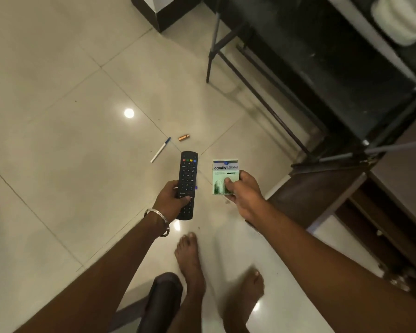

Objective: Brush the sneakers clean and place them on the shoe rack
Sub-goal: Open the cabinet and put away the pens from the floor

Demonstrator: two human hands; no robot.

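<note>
**Both hands full, and no sneakers in sight**

The pale tiled floor (70, 140) fills most of the frame, glossy enough to mirror a ceiling light at centre left. A dark metal-framed rack (322, 75) takes up the upper right, with a wooden piece of furniture (346, 200) below it along the right edge. My bare feet (192, 265) stand at the bottom centre.

My left hand (171, 197) grips a black remote control (187, 185) by its lower half. My right hand (244, 191) pinches a small green box of pencil leads (225, 177), thumb on its face. A white pen (160, 150) and a small copper-coloured cylinder (183, 137) lie loose on the floor just above the remote.

I see neither the sneakers nor a brush anywhere here, so the cleaning looks not yet started. I cannot tell whether the dark rack is the shoe rack.

The risks, as I judge them: with both hands occupied I cannot pick up a brush until I set these down; the polished tile could be slippery under bare feet; and the pen or cylinder could roll underfoot if I step forward.
</note>
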